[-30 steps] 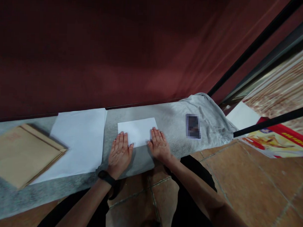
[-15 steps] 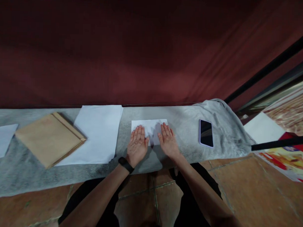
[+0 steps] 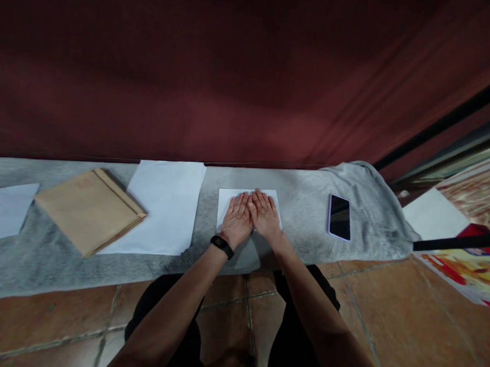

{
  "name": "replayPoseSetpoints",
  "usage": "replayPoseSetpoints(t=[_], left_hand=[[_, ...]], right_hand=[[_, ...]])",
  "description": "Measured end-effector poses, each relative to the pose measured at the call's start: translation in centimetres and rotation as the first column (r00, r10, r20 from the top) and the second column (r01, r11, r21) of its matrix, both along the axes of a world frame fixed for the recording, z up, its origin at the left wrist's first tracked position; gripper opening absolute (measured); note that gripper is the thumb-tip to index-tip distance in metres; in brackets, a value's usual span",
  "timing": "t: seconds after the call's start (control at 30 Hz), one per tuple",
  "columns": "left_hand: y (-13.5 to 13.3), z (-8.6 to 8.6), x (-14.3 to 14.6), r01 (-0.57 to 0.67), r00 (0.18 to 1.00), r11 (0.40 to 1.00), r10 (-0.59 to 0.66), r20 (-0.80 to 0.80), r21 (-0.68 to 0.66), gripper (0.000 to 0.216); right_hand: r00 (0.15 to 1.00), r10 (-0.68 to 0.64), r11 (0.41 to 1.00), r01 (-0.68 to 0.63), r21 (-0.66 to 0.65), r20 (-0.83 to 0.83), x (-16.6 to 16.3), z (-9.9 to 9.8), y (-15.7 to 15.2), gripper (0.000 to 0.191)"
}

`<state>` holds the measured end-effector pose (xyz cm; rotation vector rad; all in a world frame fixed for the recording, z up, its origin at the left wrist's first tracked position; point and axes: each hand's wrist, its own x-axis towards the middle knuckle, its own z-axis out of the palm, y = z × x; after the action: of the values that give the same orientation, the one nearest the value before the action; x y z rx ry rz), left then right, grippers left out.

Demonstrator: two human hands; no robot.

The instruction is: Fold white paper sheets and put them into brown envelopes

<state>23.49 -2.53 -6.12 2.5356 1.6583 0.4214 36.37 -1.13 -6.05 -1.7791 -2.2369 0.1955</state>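
Note:
A small white sheet of paper [image 3: 225, 200], perhaps folded, lies on the grey cloth in front of me. My left hand [image 3: 238, 220] rests flat on its middle, fingers stretched out and pointing away from me. Beside it, touching at the thumbs, my right hand [image 3: 265, 215] also lies flat on the paper with its fingers extended. Both palms face down, and they cover most of the sheet. Neither hand grips anything. A dark band circles my left wrist.
To the left, brown envelopes [image 3: 89, 210] overlap a stack of white paper [image 3: 167, 207]; another white sheet [image 3: 6, 210] lies farther left. A phone [image 3: 339, 217] is on the right of the grey cloth [image 3: 304, 207]. A red curtain [image 3: 191, 117] hangs behind.
My hands have come together, from apart on the paper to side by side at its middle. The whole view has shifted slightly.

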Motion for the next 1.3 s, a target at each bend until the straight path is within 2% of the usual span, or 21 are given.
replayPoseSetpoints(t=[0.17, 0.4, 0.87, 1.03, 1.13, 1.23, 1.3], left_hand=[[0.2, 0.2, -0.4, 0.020, 0.999, 1.000, -0.020, -0.050, -0.007, 0.058], [0.6, 0.2, -2.0, -0.048, 0.996, 0.999, 0.046, -0.078, -0.012, 0.061], [0.8, -0.5, -5.5, -0.164, 0.985, 0.985, 0.166, -0.054, 0.045, 0.065], [0.5, -0.2, -5.4, -0.211, 0.977, 0.973, 0.214, -0.018, 0.093, 0.065], [-0.1, 0.6, -4.0, -0.132, 0.991, 0.983, 0.131, 0.017, 0.127, 0.063], [-0.7, 0.9, -2.2, -0.004, 1.000, 0.995, 0.002, 0.014, 0.096, 0.060], [-0.9, 0.7, -1.3, 0.032, 0.999, 0.998, -0.032, -0.001, 0.058, 0.058]], right_hand=[[0.998, -0.035, 0.996, 0.030, 0.084, 0.054, 0.5, -0.7, 0.1, 0.056], [0.995, -0.076, 0.981, 0.065, 0.182, 0.058, 2.0, -2.0, -0.1, 0.063], [0.991, -0.116, 0.986, 0.107, 0.131, 0.067, 6.0, -1.9, -1.4, 0.066], [0.984, -0.172, 0.980, 0.166, 0.111, 0.050, 5.9, -1.1, -1.7, 0.064], [0.991, -0.134, 0.985, 0.132, 0.108, 0.015, 4.5, -0.4, -2.0, 0.061], [1.000, 0.000, 0.997, 0.003, 0.080, -0.029, 2.5, 0.0, -2.5, 0.058], [0.997, 0.063, 0.996, -0.060, 0.065, -0.040, 1.4, 0.1, -2.7, 0.055]])
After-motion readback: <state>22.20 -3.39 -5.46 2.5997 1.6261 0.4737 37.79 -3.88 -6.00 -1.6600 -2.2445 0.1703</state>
